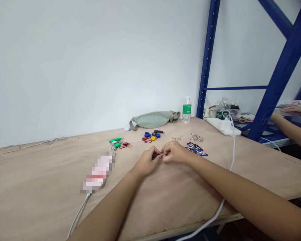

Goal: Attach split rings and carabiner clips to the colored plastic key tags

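Observation:
Between the thumb and fingers of my left hand (147, 161) is a small black badge reel (155, 155). My right hand (174, 152) is closed in a pinch right beside it, on a tiny silvery metal piece (162, 154) at the reel's end. Whether that piece is a ring or a clip is too small to tell. Beyond my hands lie blue, red and yellow badge reels (153, 138), with black ones (159, 131) behind. Green badge reels (117, 145) with metal clips are to the left. Close to my right wrist sits a pile of black and blue carabiners (195, 149).
Split rings (196, 137) lie in loose piles. A grey-green waist bag (153, 119) and a water bottle (187, 109) stand by the wall. A pixelated device (97, 174) with a cable is at left. A white cable (232, 147) passes my right forearm; another person's arm (291, 127) shows beyond the blue rack (278, 73).

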Demonstrator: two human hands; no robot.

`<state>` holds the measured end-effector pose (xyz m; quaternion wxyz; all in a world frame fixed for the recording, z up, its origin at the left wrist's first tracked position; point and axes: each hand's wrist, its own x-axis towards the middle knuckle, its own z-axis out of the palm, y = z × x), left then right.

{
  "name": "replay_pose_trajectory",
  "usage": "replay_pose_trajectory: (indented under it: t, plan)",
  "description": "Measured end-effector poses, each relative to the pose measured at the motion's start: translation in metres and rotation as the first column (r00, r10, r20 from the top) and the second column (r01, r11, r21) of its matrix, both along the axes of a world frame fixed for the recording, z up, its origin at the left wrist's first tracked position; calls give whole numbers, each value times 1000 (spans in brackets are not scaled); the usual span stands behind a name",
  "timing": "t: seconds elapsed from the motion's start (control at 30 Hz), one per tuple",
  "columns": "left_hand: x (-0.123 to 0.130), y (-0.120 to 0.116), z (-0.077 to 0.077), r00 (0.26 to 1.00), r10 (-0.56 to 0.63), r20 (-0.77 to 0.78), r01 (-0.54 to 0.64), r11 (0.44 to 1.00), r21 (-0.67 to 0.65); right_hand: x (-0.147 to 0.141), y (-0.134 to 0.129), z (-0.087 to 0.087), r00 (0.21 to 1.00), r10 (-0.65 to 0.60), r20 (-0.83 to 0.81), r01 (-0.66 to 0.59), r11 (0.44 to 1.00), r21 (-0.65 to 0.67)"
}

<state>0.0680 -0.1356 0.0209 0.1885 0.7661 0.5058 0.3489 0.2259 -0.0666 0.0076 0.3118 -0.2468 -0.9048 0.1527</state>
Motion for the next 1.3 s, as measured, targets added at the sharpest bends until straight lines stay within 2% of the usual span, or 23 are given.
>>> replay_pose_trajectory:
  t: [0.3, 0.4, 0.47, 0.53, 0.6, 0.67, 0.87, 1.0, 1.07, 1.13, 1.2, 1.23, 1.3]
  plan:
    - [-1, -1, 1, 995, -74, -73, 75, 997, 19, 1, -2, 0, 1000, -21, -4, 20, 991, -132]
    - [-2, 0, 1, 996, -60, -62, 62, 998, 24, 0, -1, 0, 998, -30, -59, 15, 968, -252]
    - [-3, 1, 0, 999, -35, -28, 35, 999, 33, 0, 0, 1, 990, -29, -141, -31, 916, -400]
    - [-4, 2, -1, 1000, -11, 8, 11, 999, 41, 1, 2, 2, 973, -1, -229, -128, 827, -548]
    - [-6, 3, -1, 1000, 5, 26, -7, 999, 43, 2, 4, 3, 960, 42, -276, -217, 734, -643]
    - [-6, 4, -2, 999, 22, 28, -24, 999, 43, 2, 5, 2, 956, 52, -288, -247, 675, -695]
    - [-5, 6, -3, 995, 88, 39, -91, 994, 68, -4, 3, 1, 956, -82, -282, -175, 610, -773]
    - [-4, 3, -1, 999, 45, 16, -46, 995, 85, -11, 1, -1, 915, -231, -331, -150, 567, -810]
    - [-3, 2, 0, 999, 30, -12, -29, 995, 99, -11, 0, -2, 922, -222, -318, -128, 601, -789]
    - [-3, 2, -1, 998, 43, -39, -39, 994, 104, -9, 0, -2, 949, -162, -270, -77, 712, -698]
    - [-4, 2, -2, 997, 56, -62, -50, 994, 97, -6, 0, -2, 970, -106, -219, -33, 835, -549]
    - [-4, 2, -2, 996, 57, -71, -50, 995, 91, -5, 0, -1, 975, -82, -204, -26, 878, -478]
    - [-5, 3, -2, 994, 52, -91, -45, 996, 80, -4, 0, -1, 979, -35, -199, -47, 918, -393]
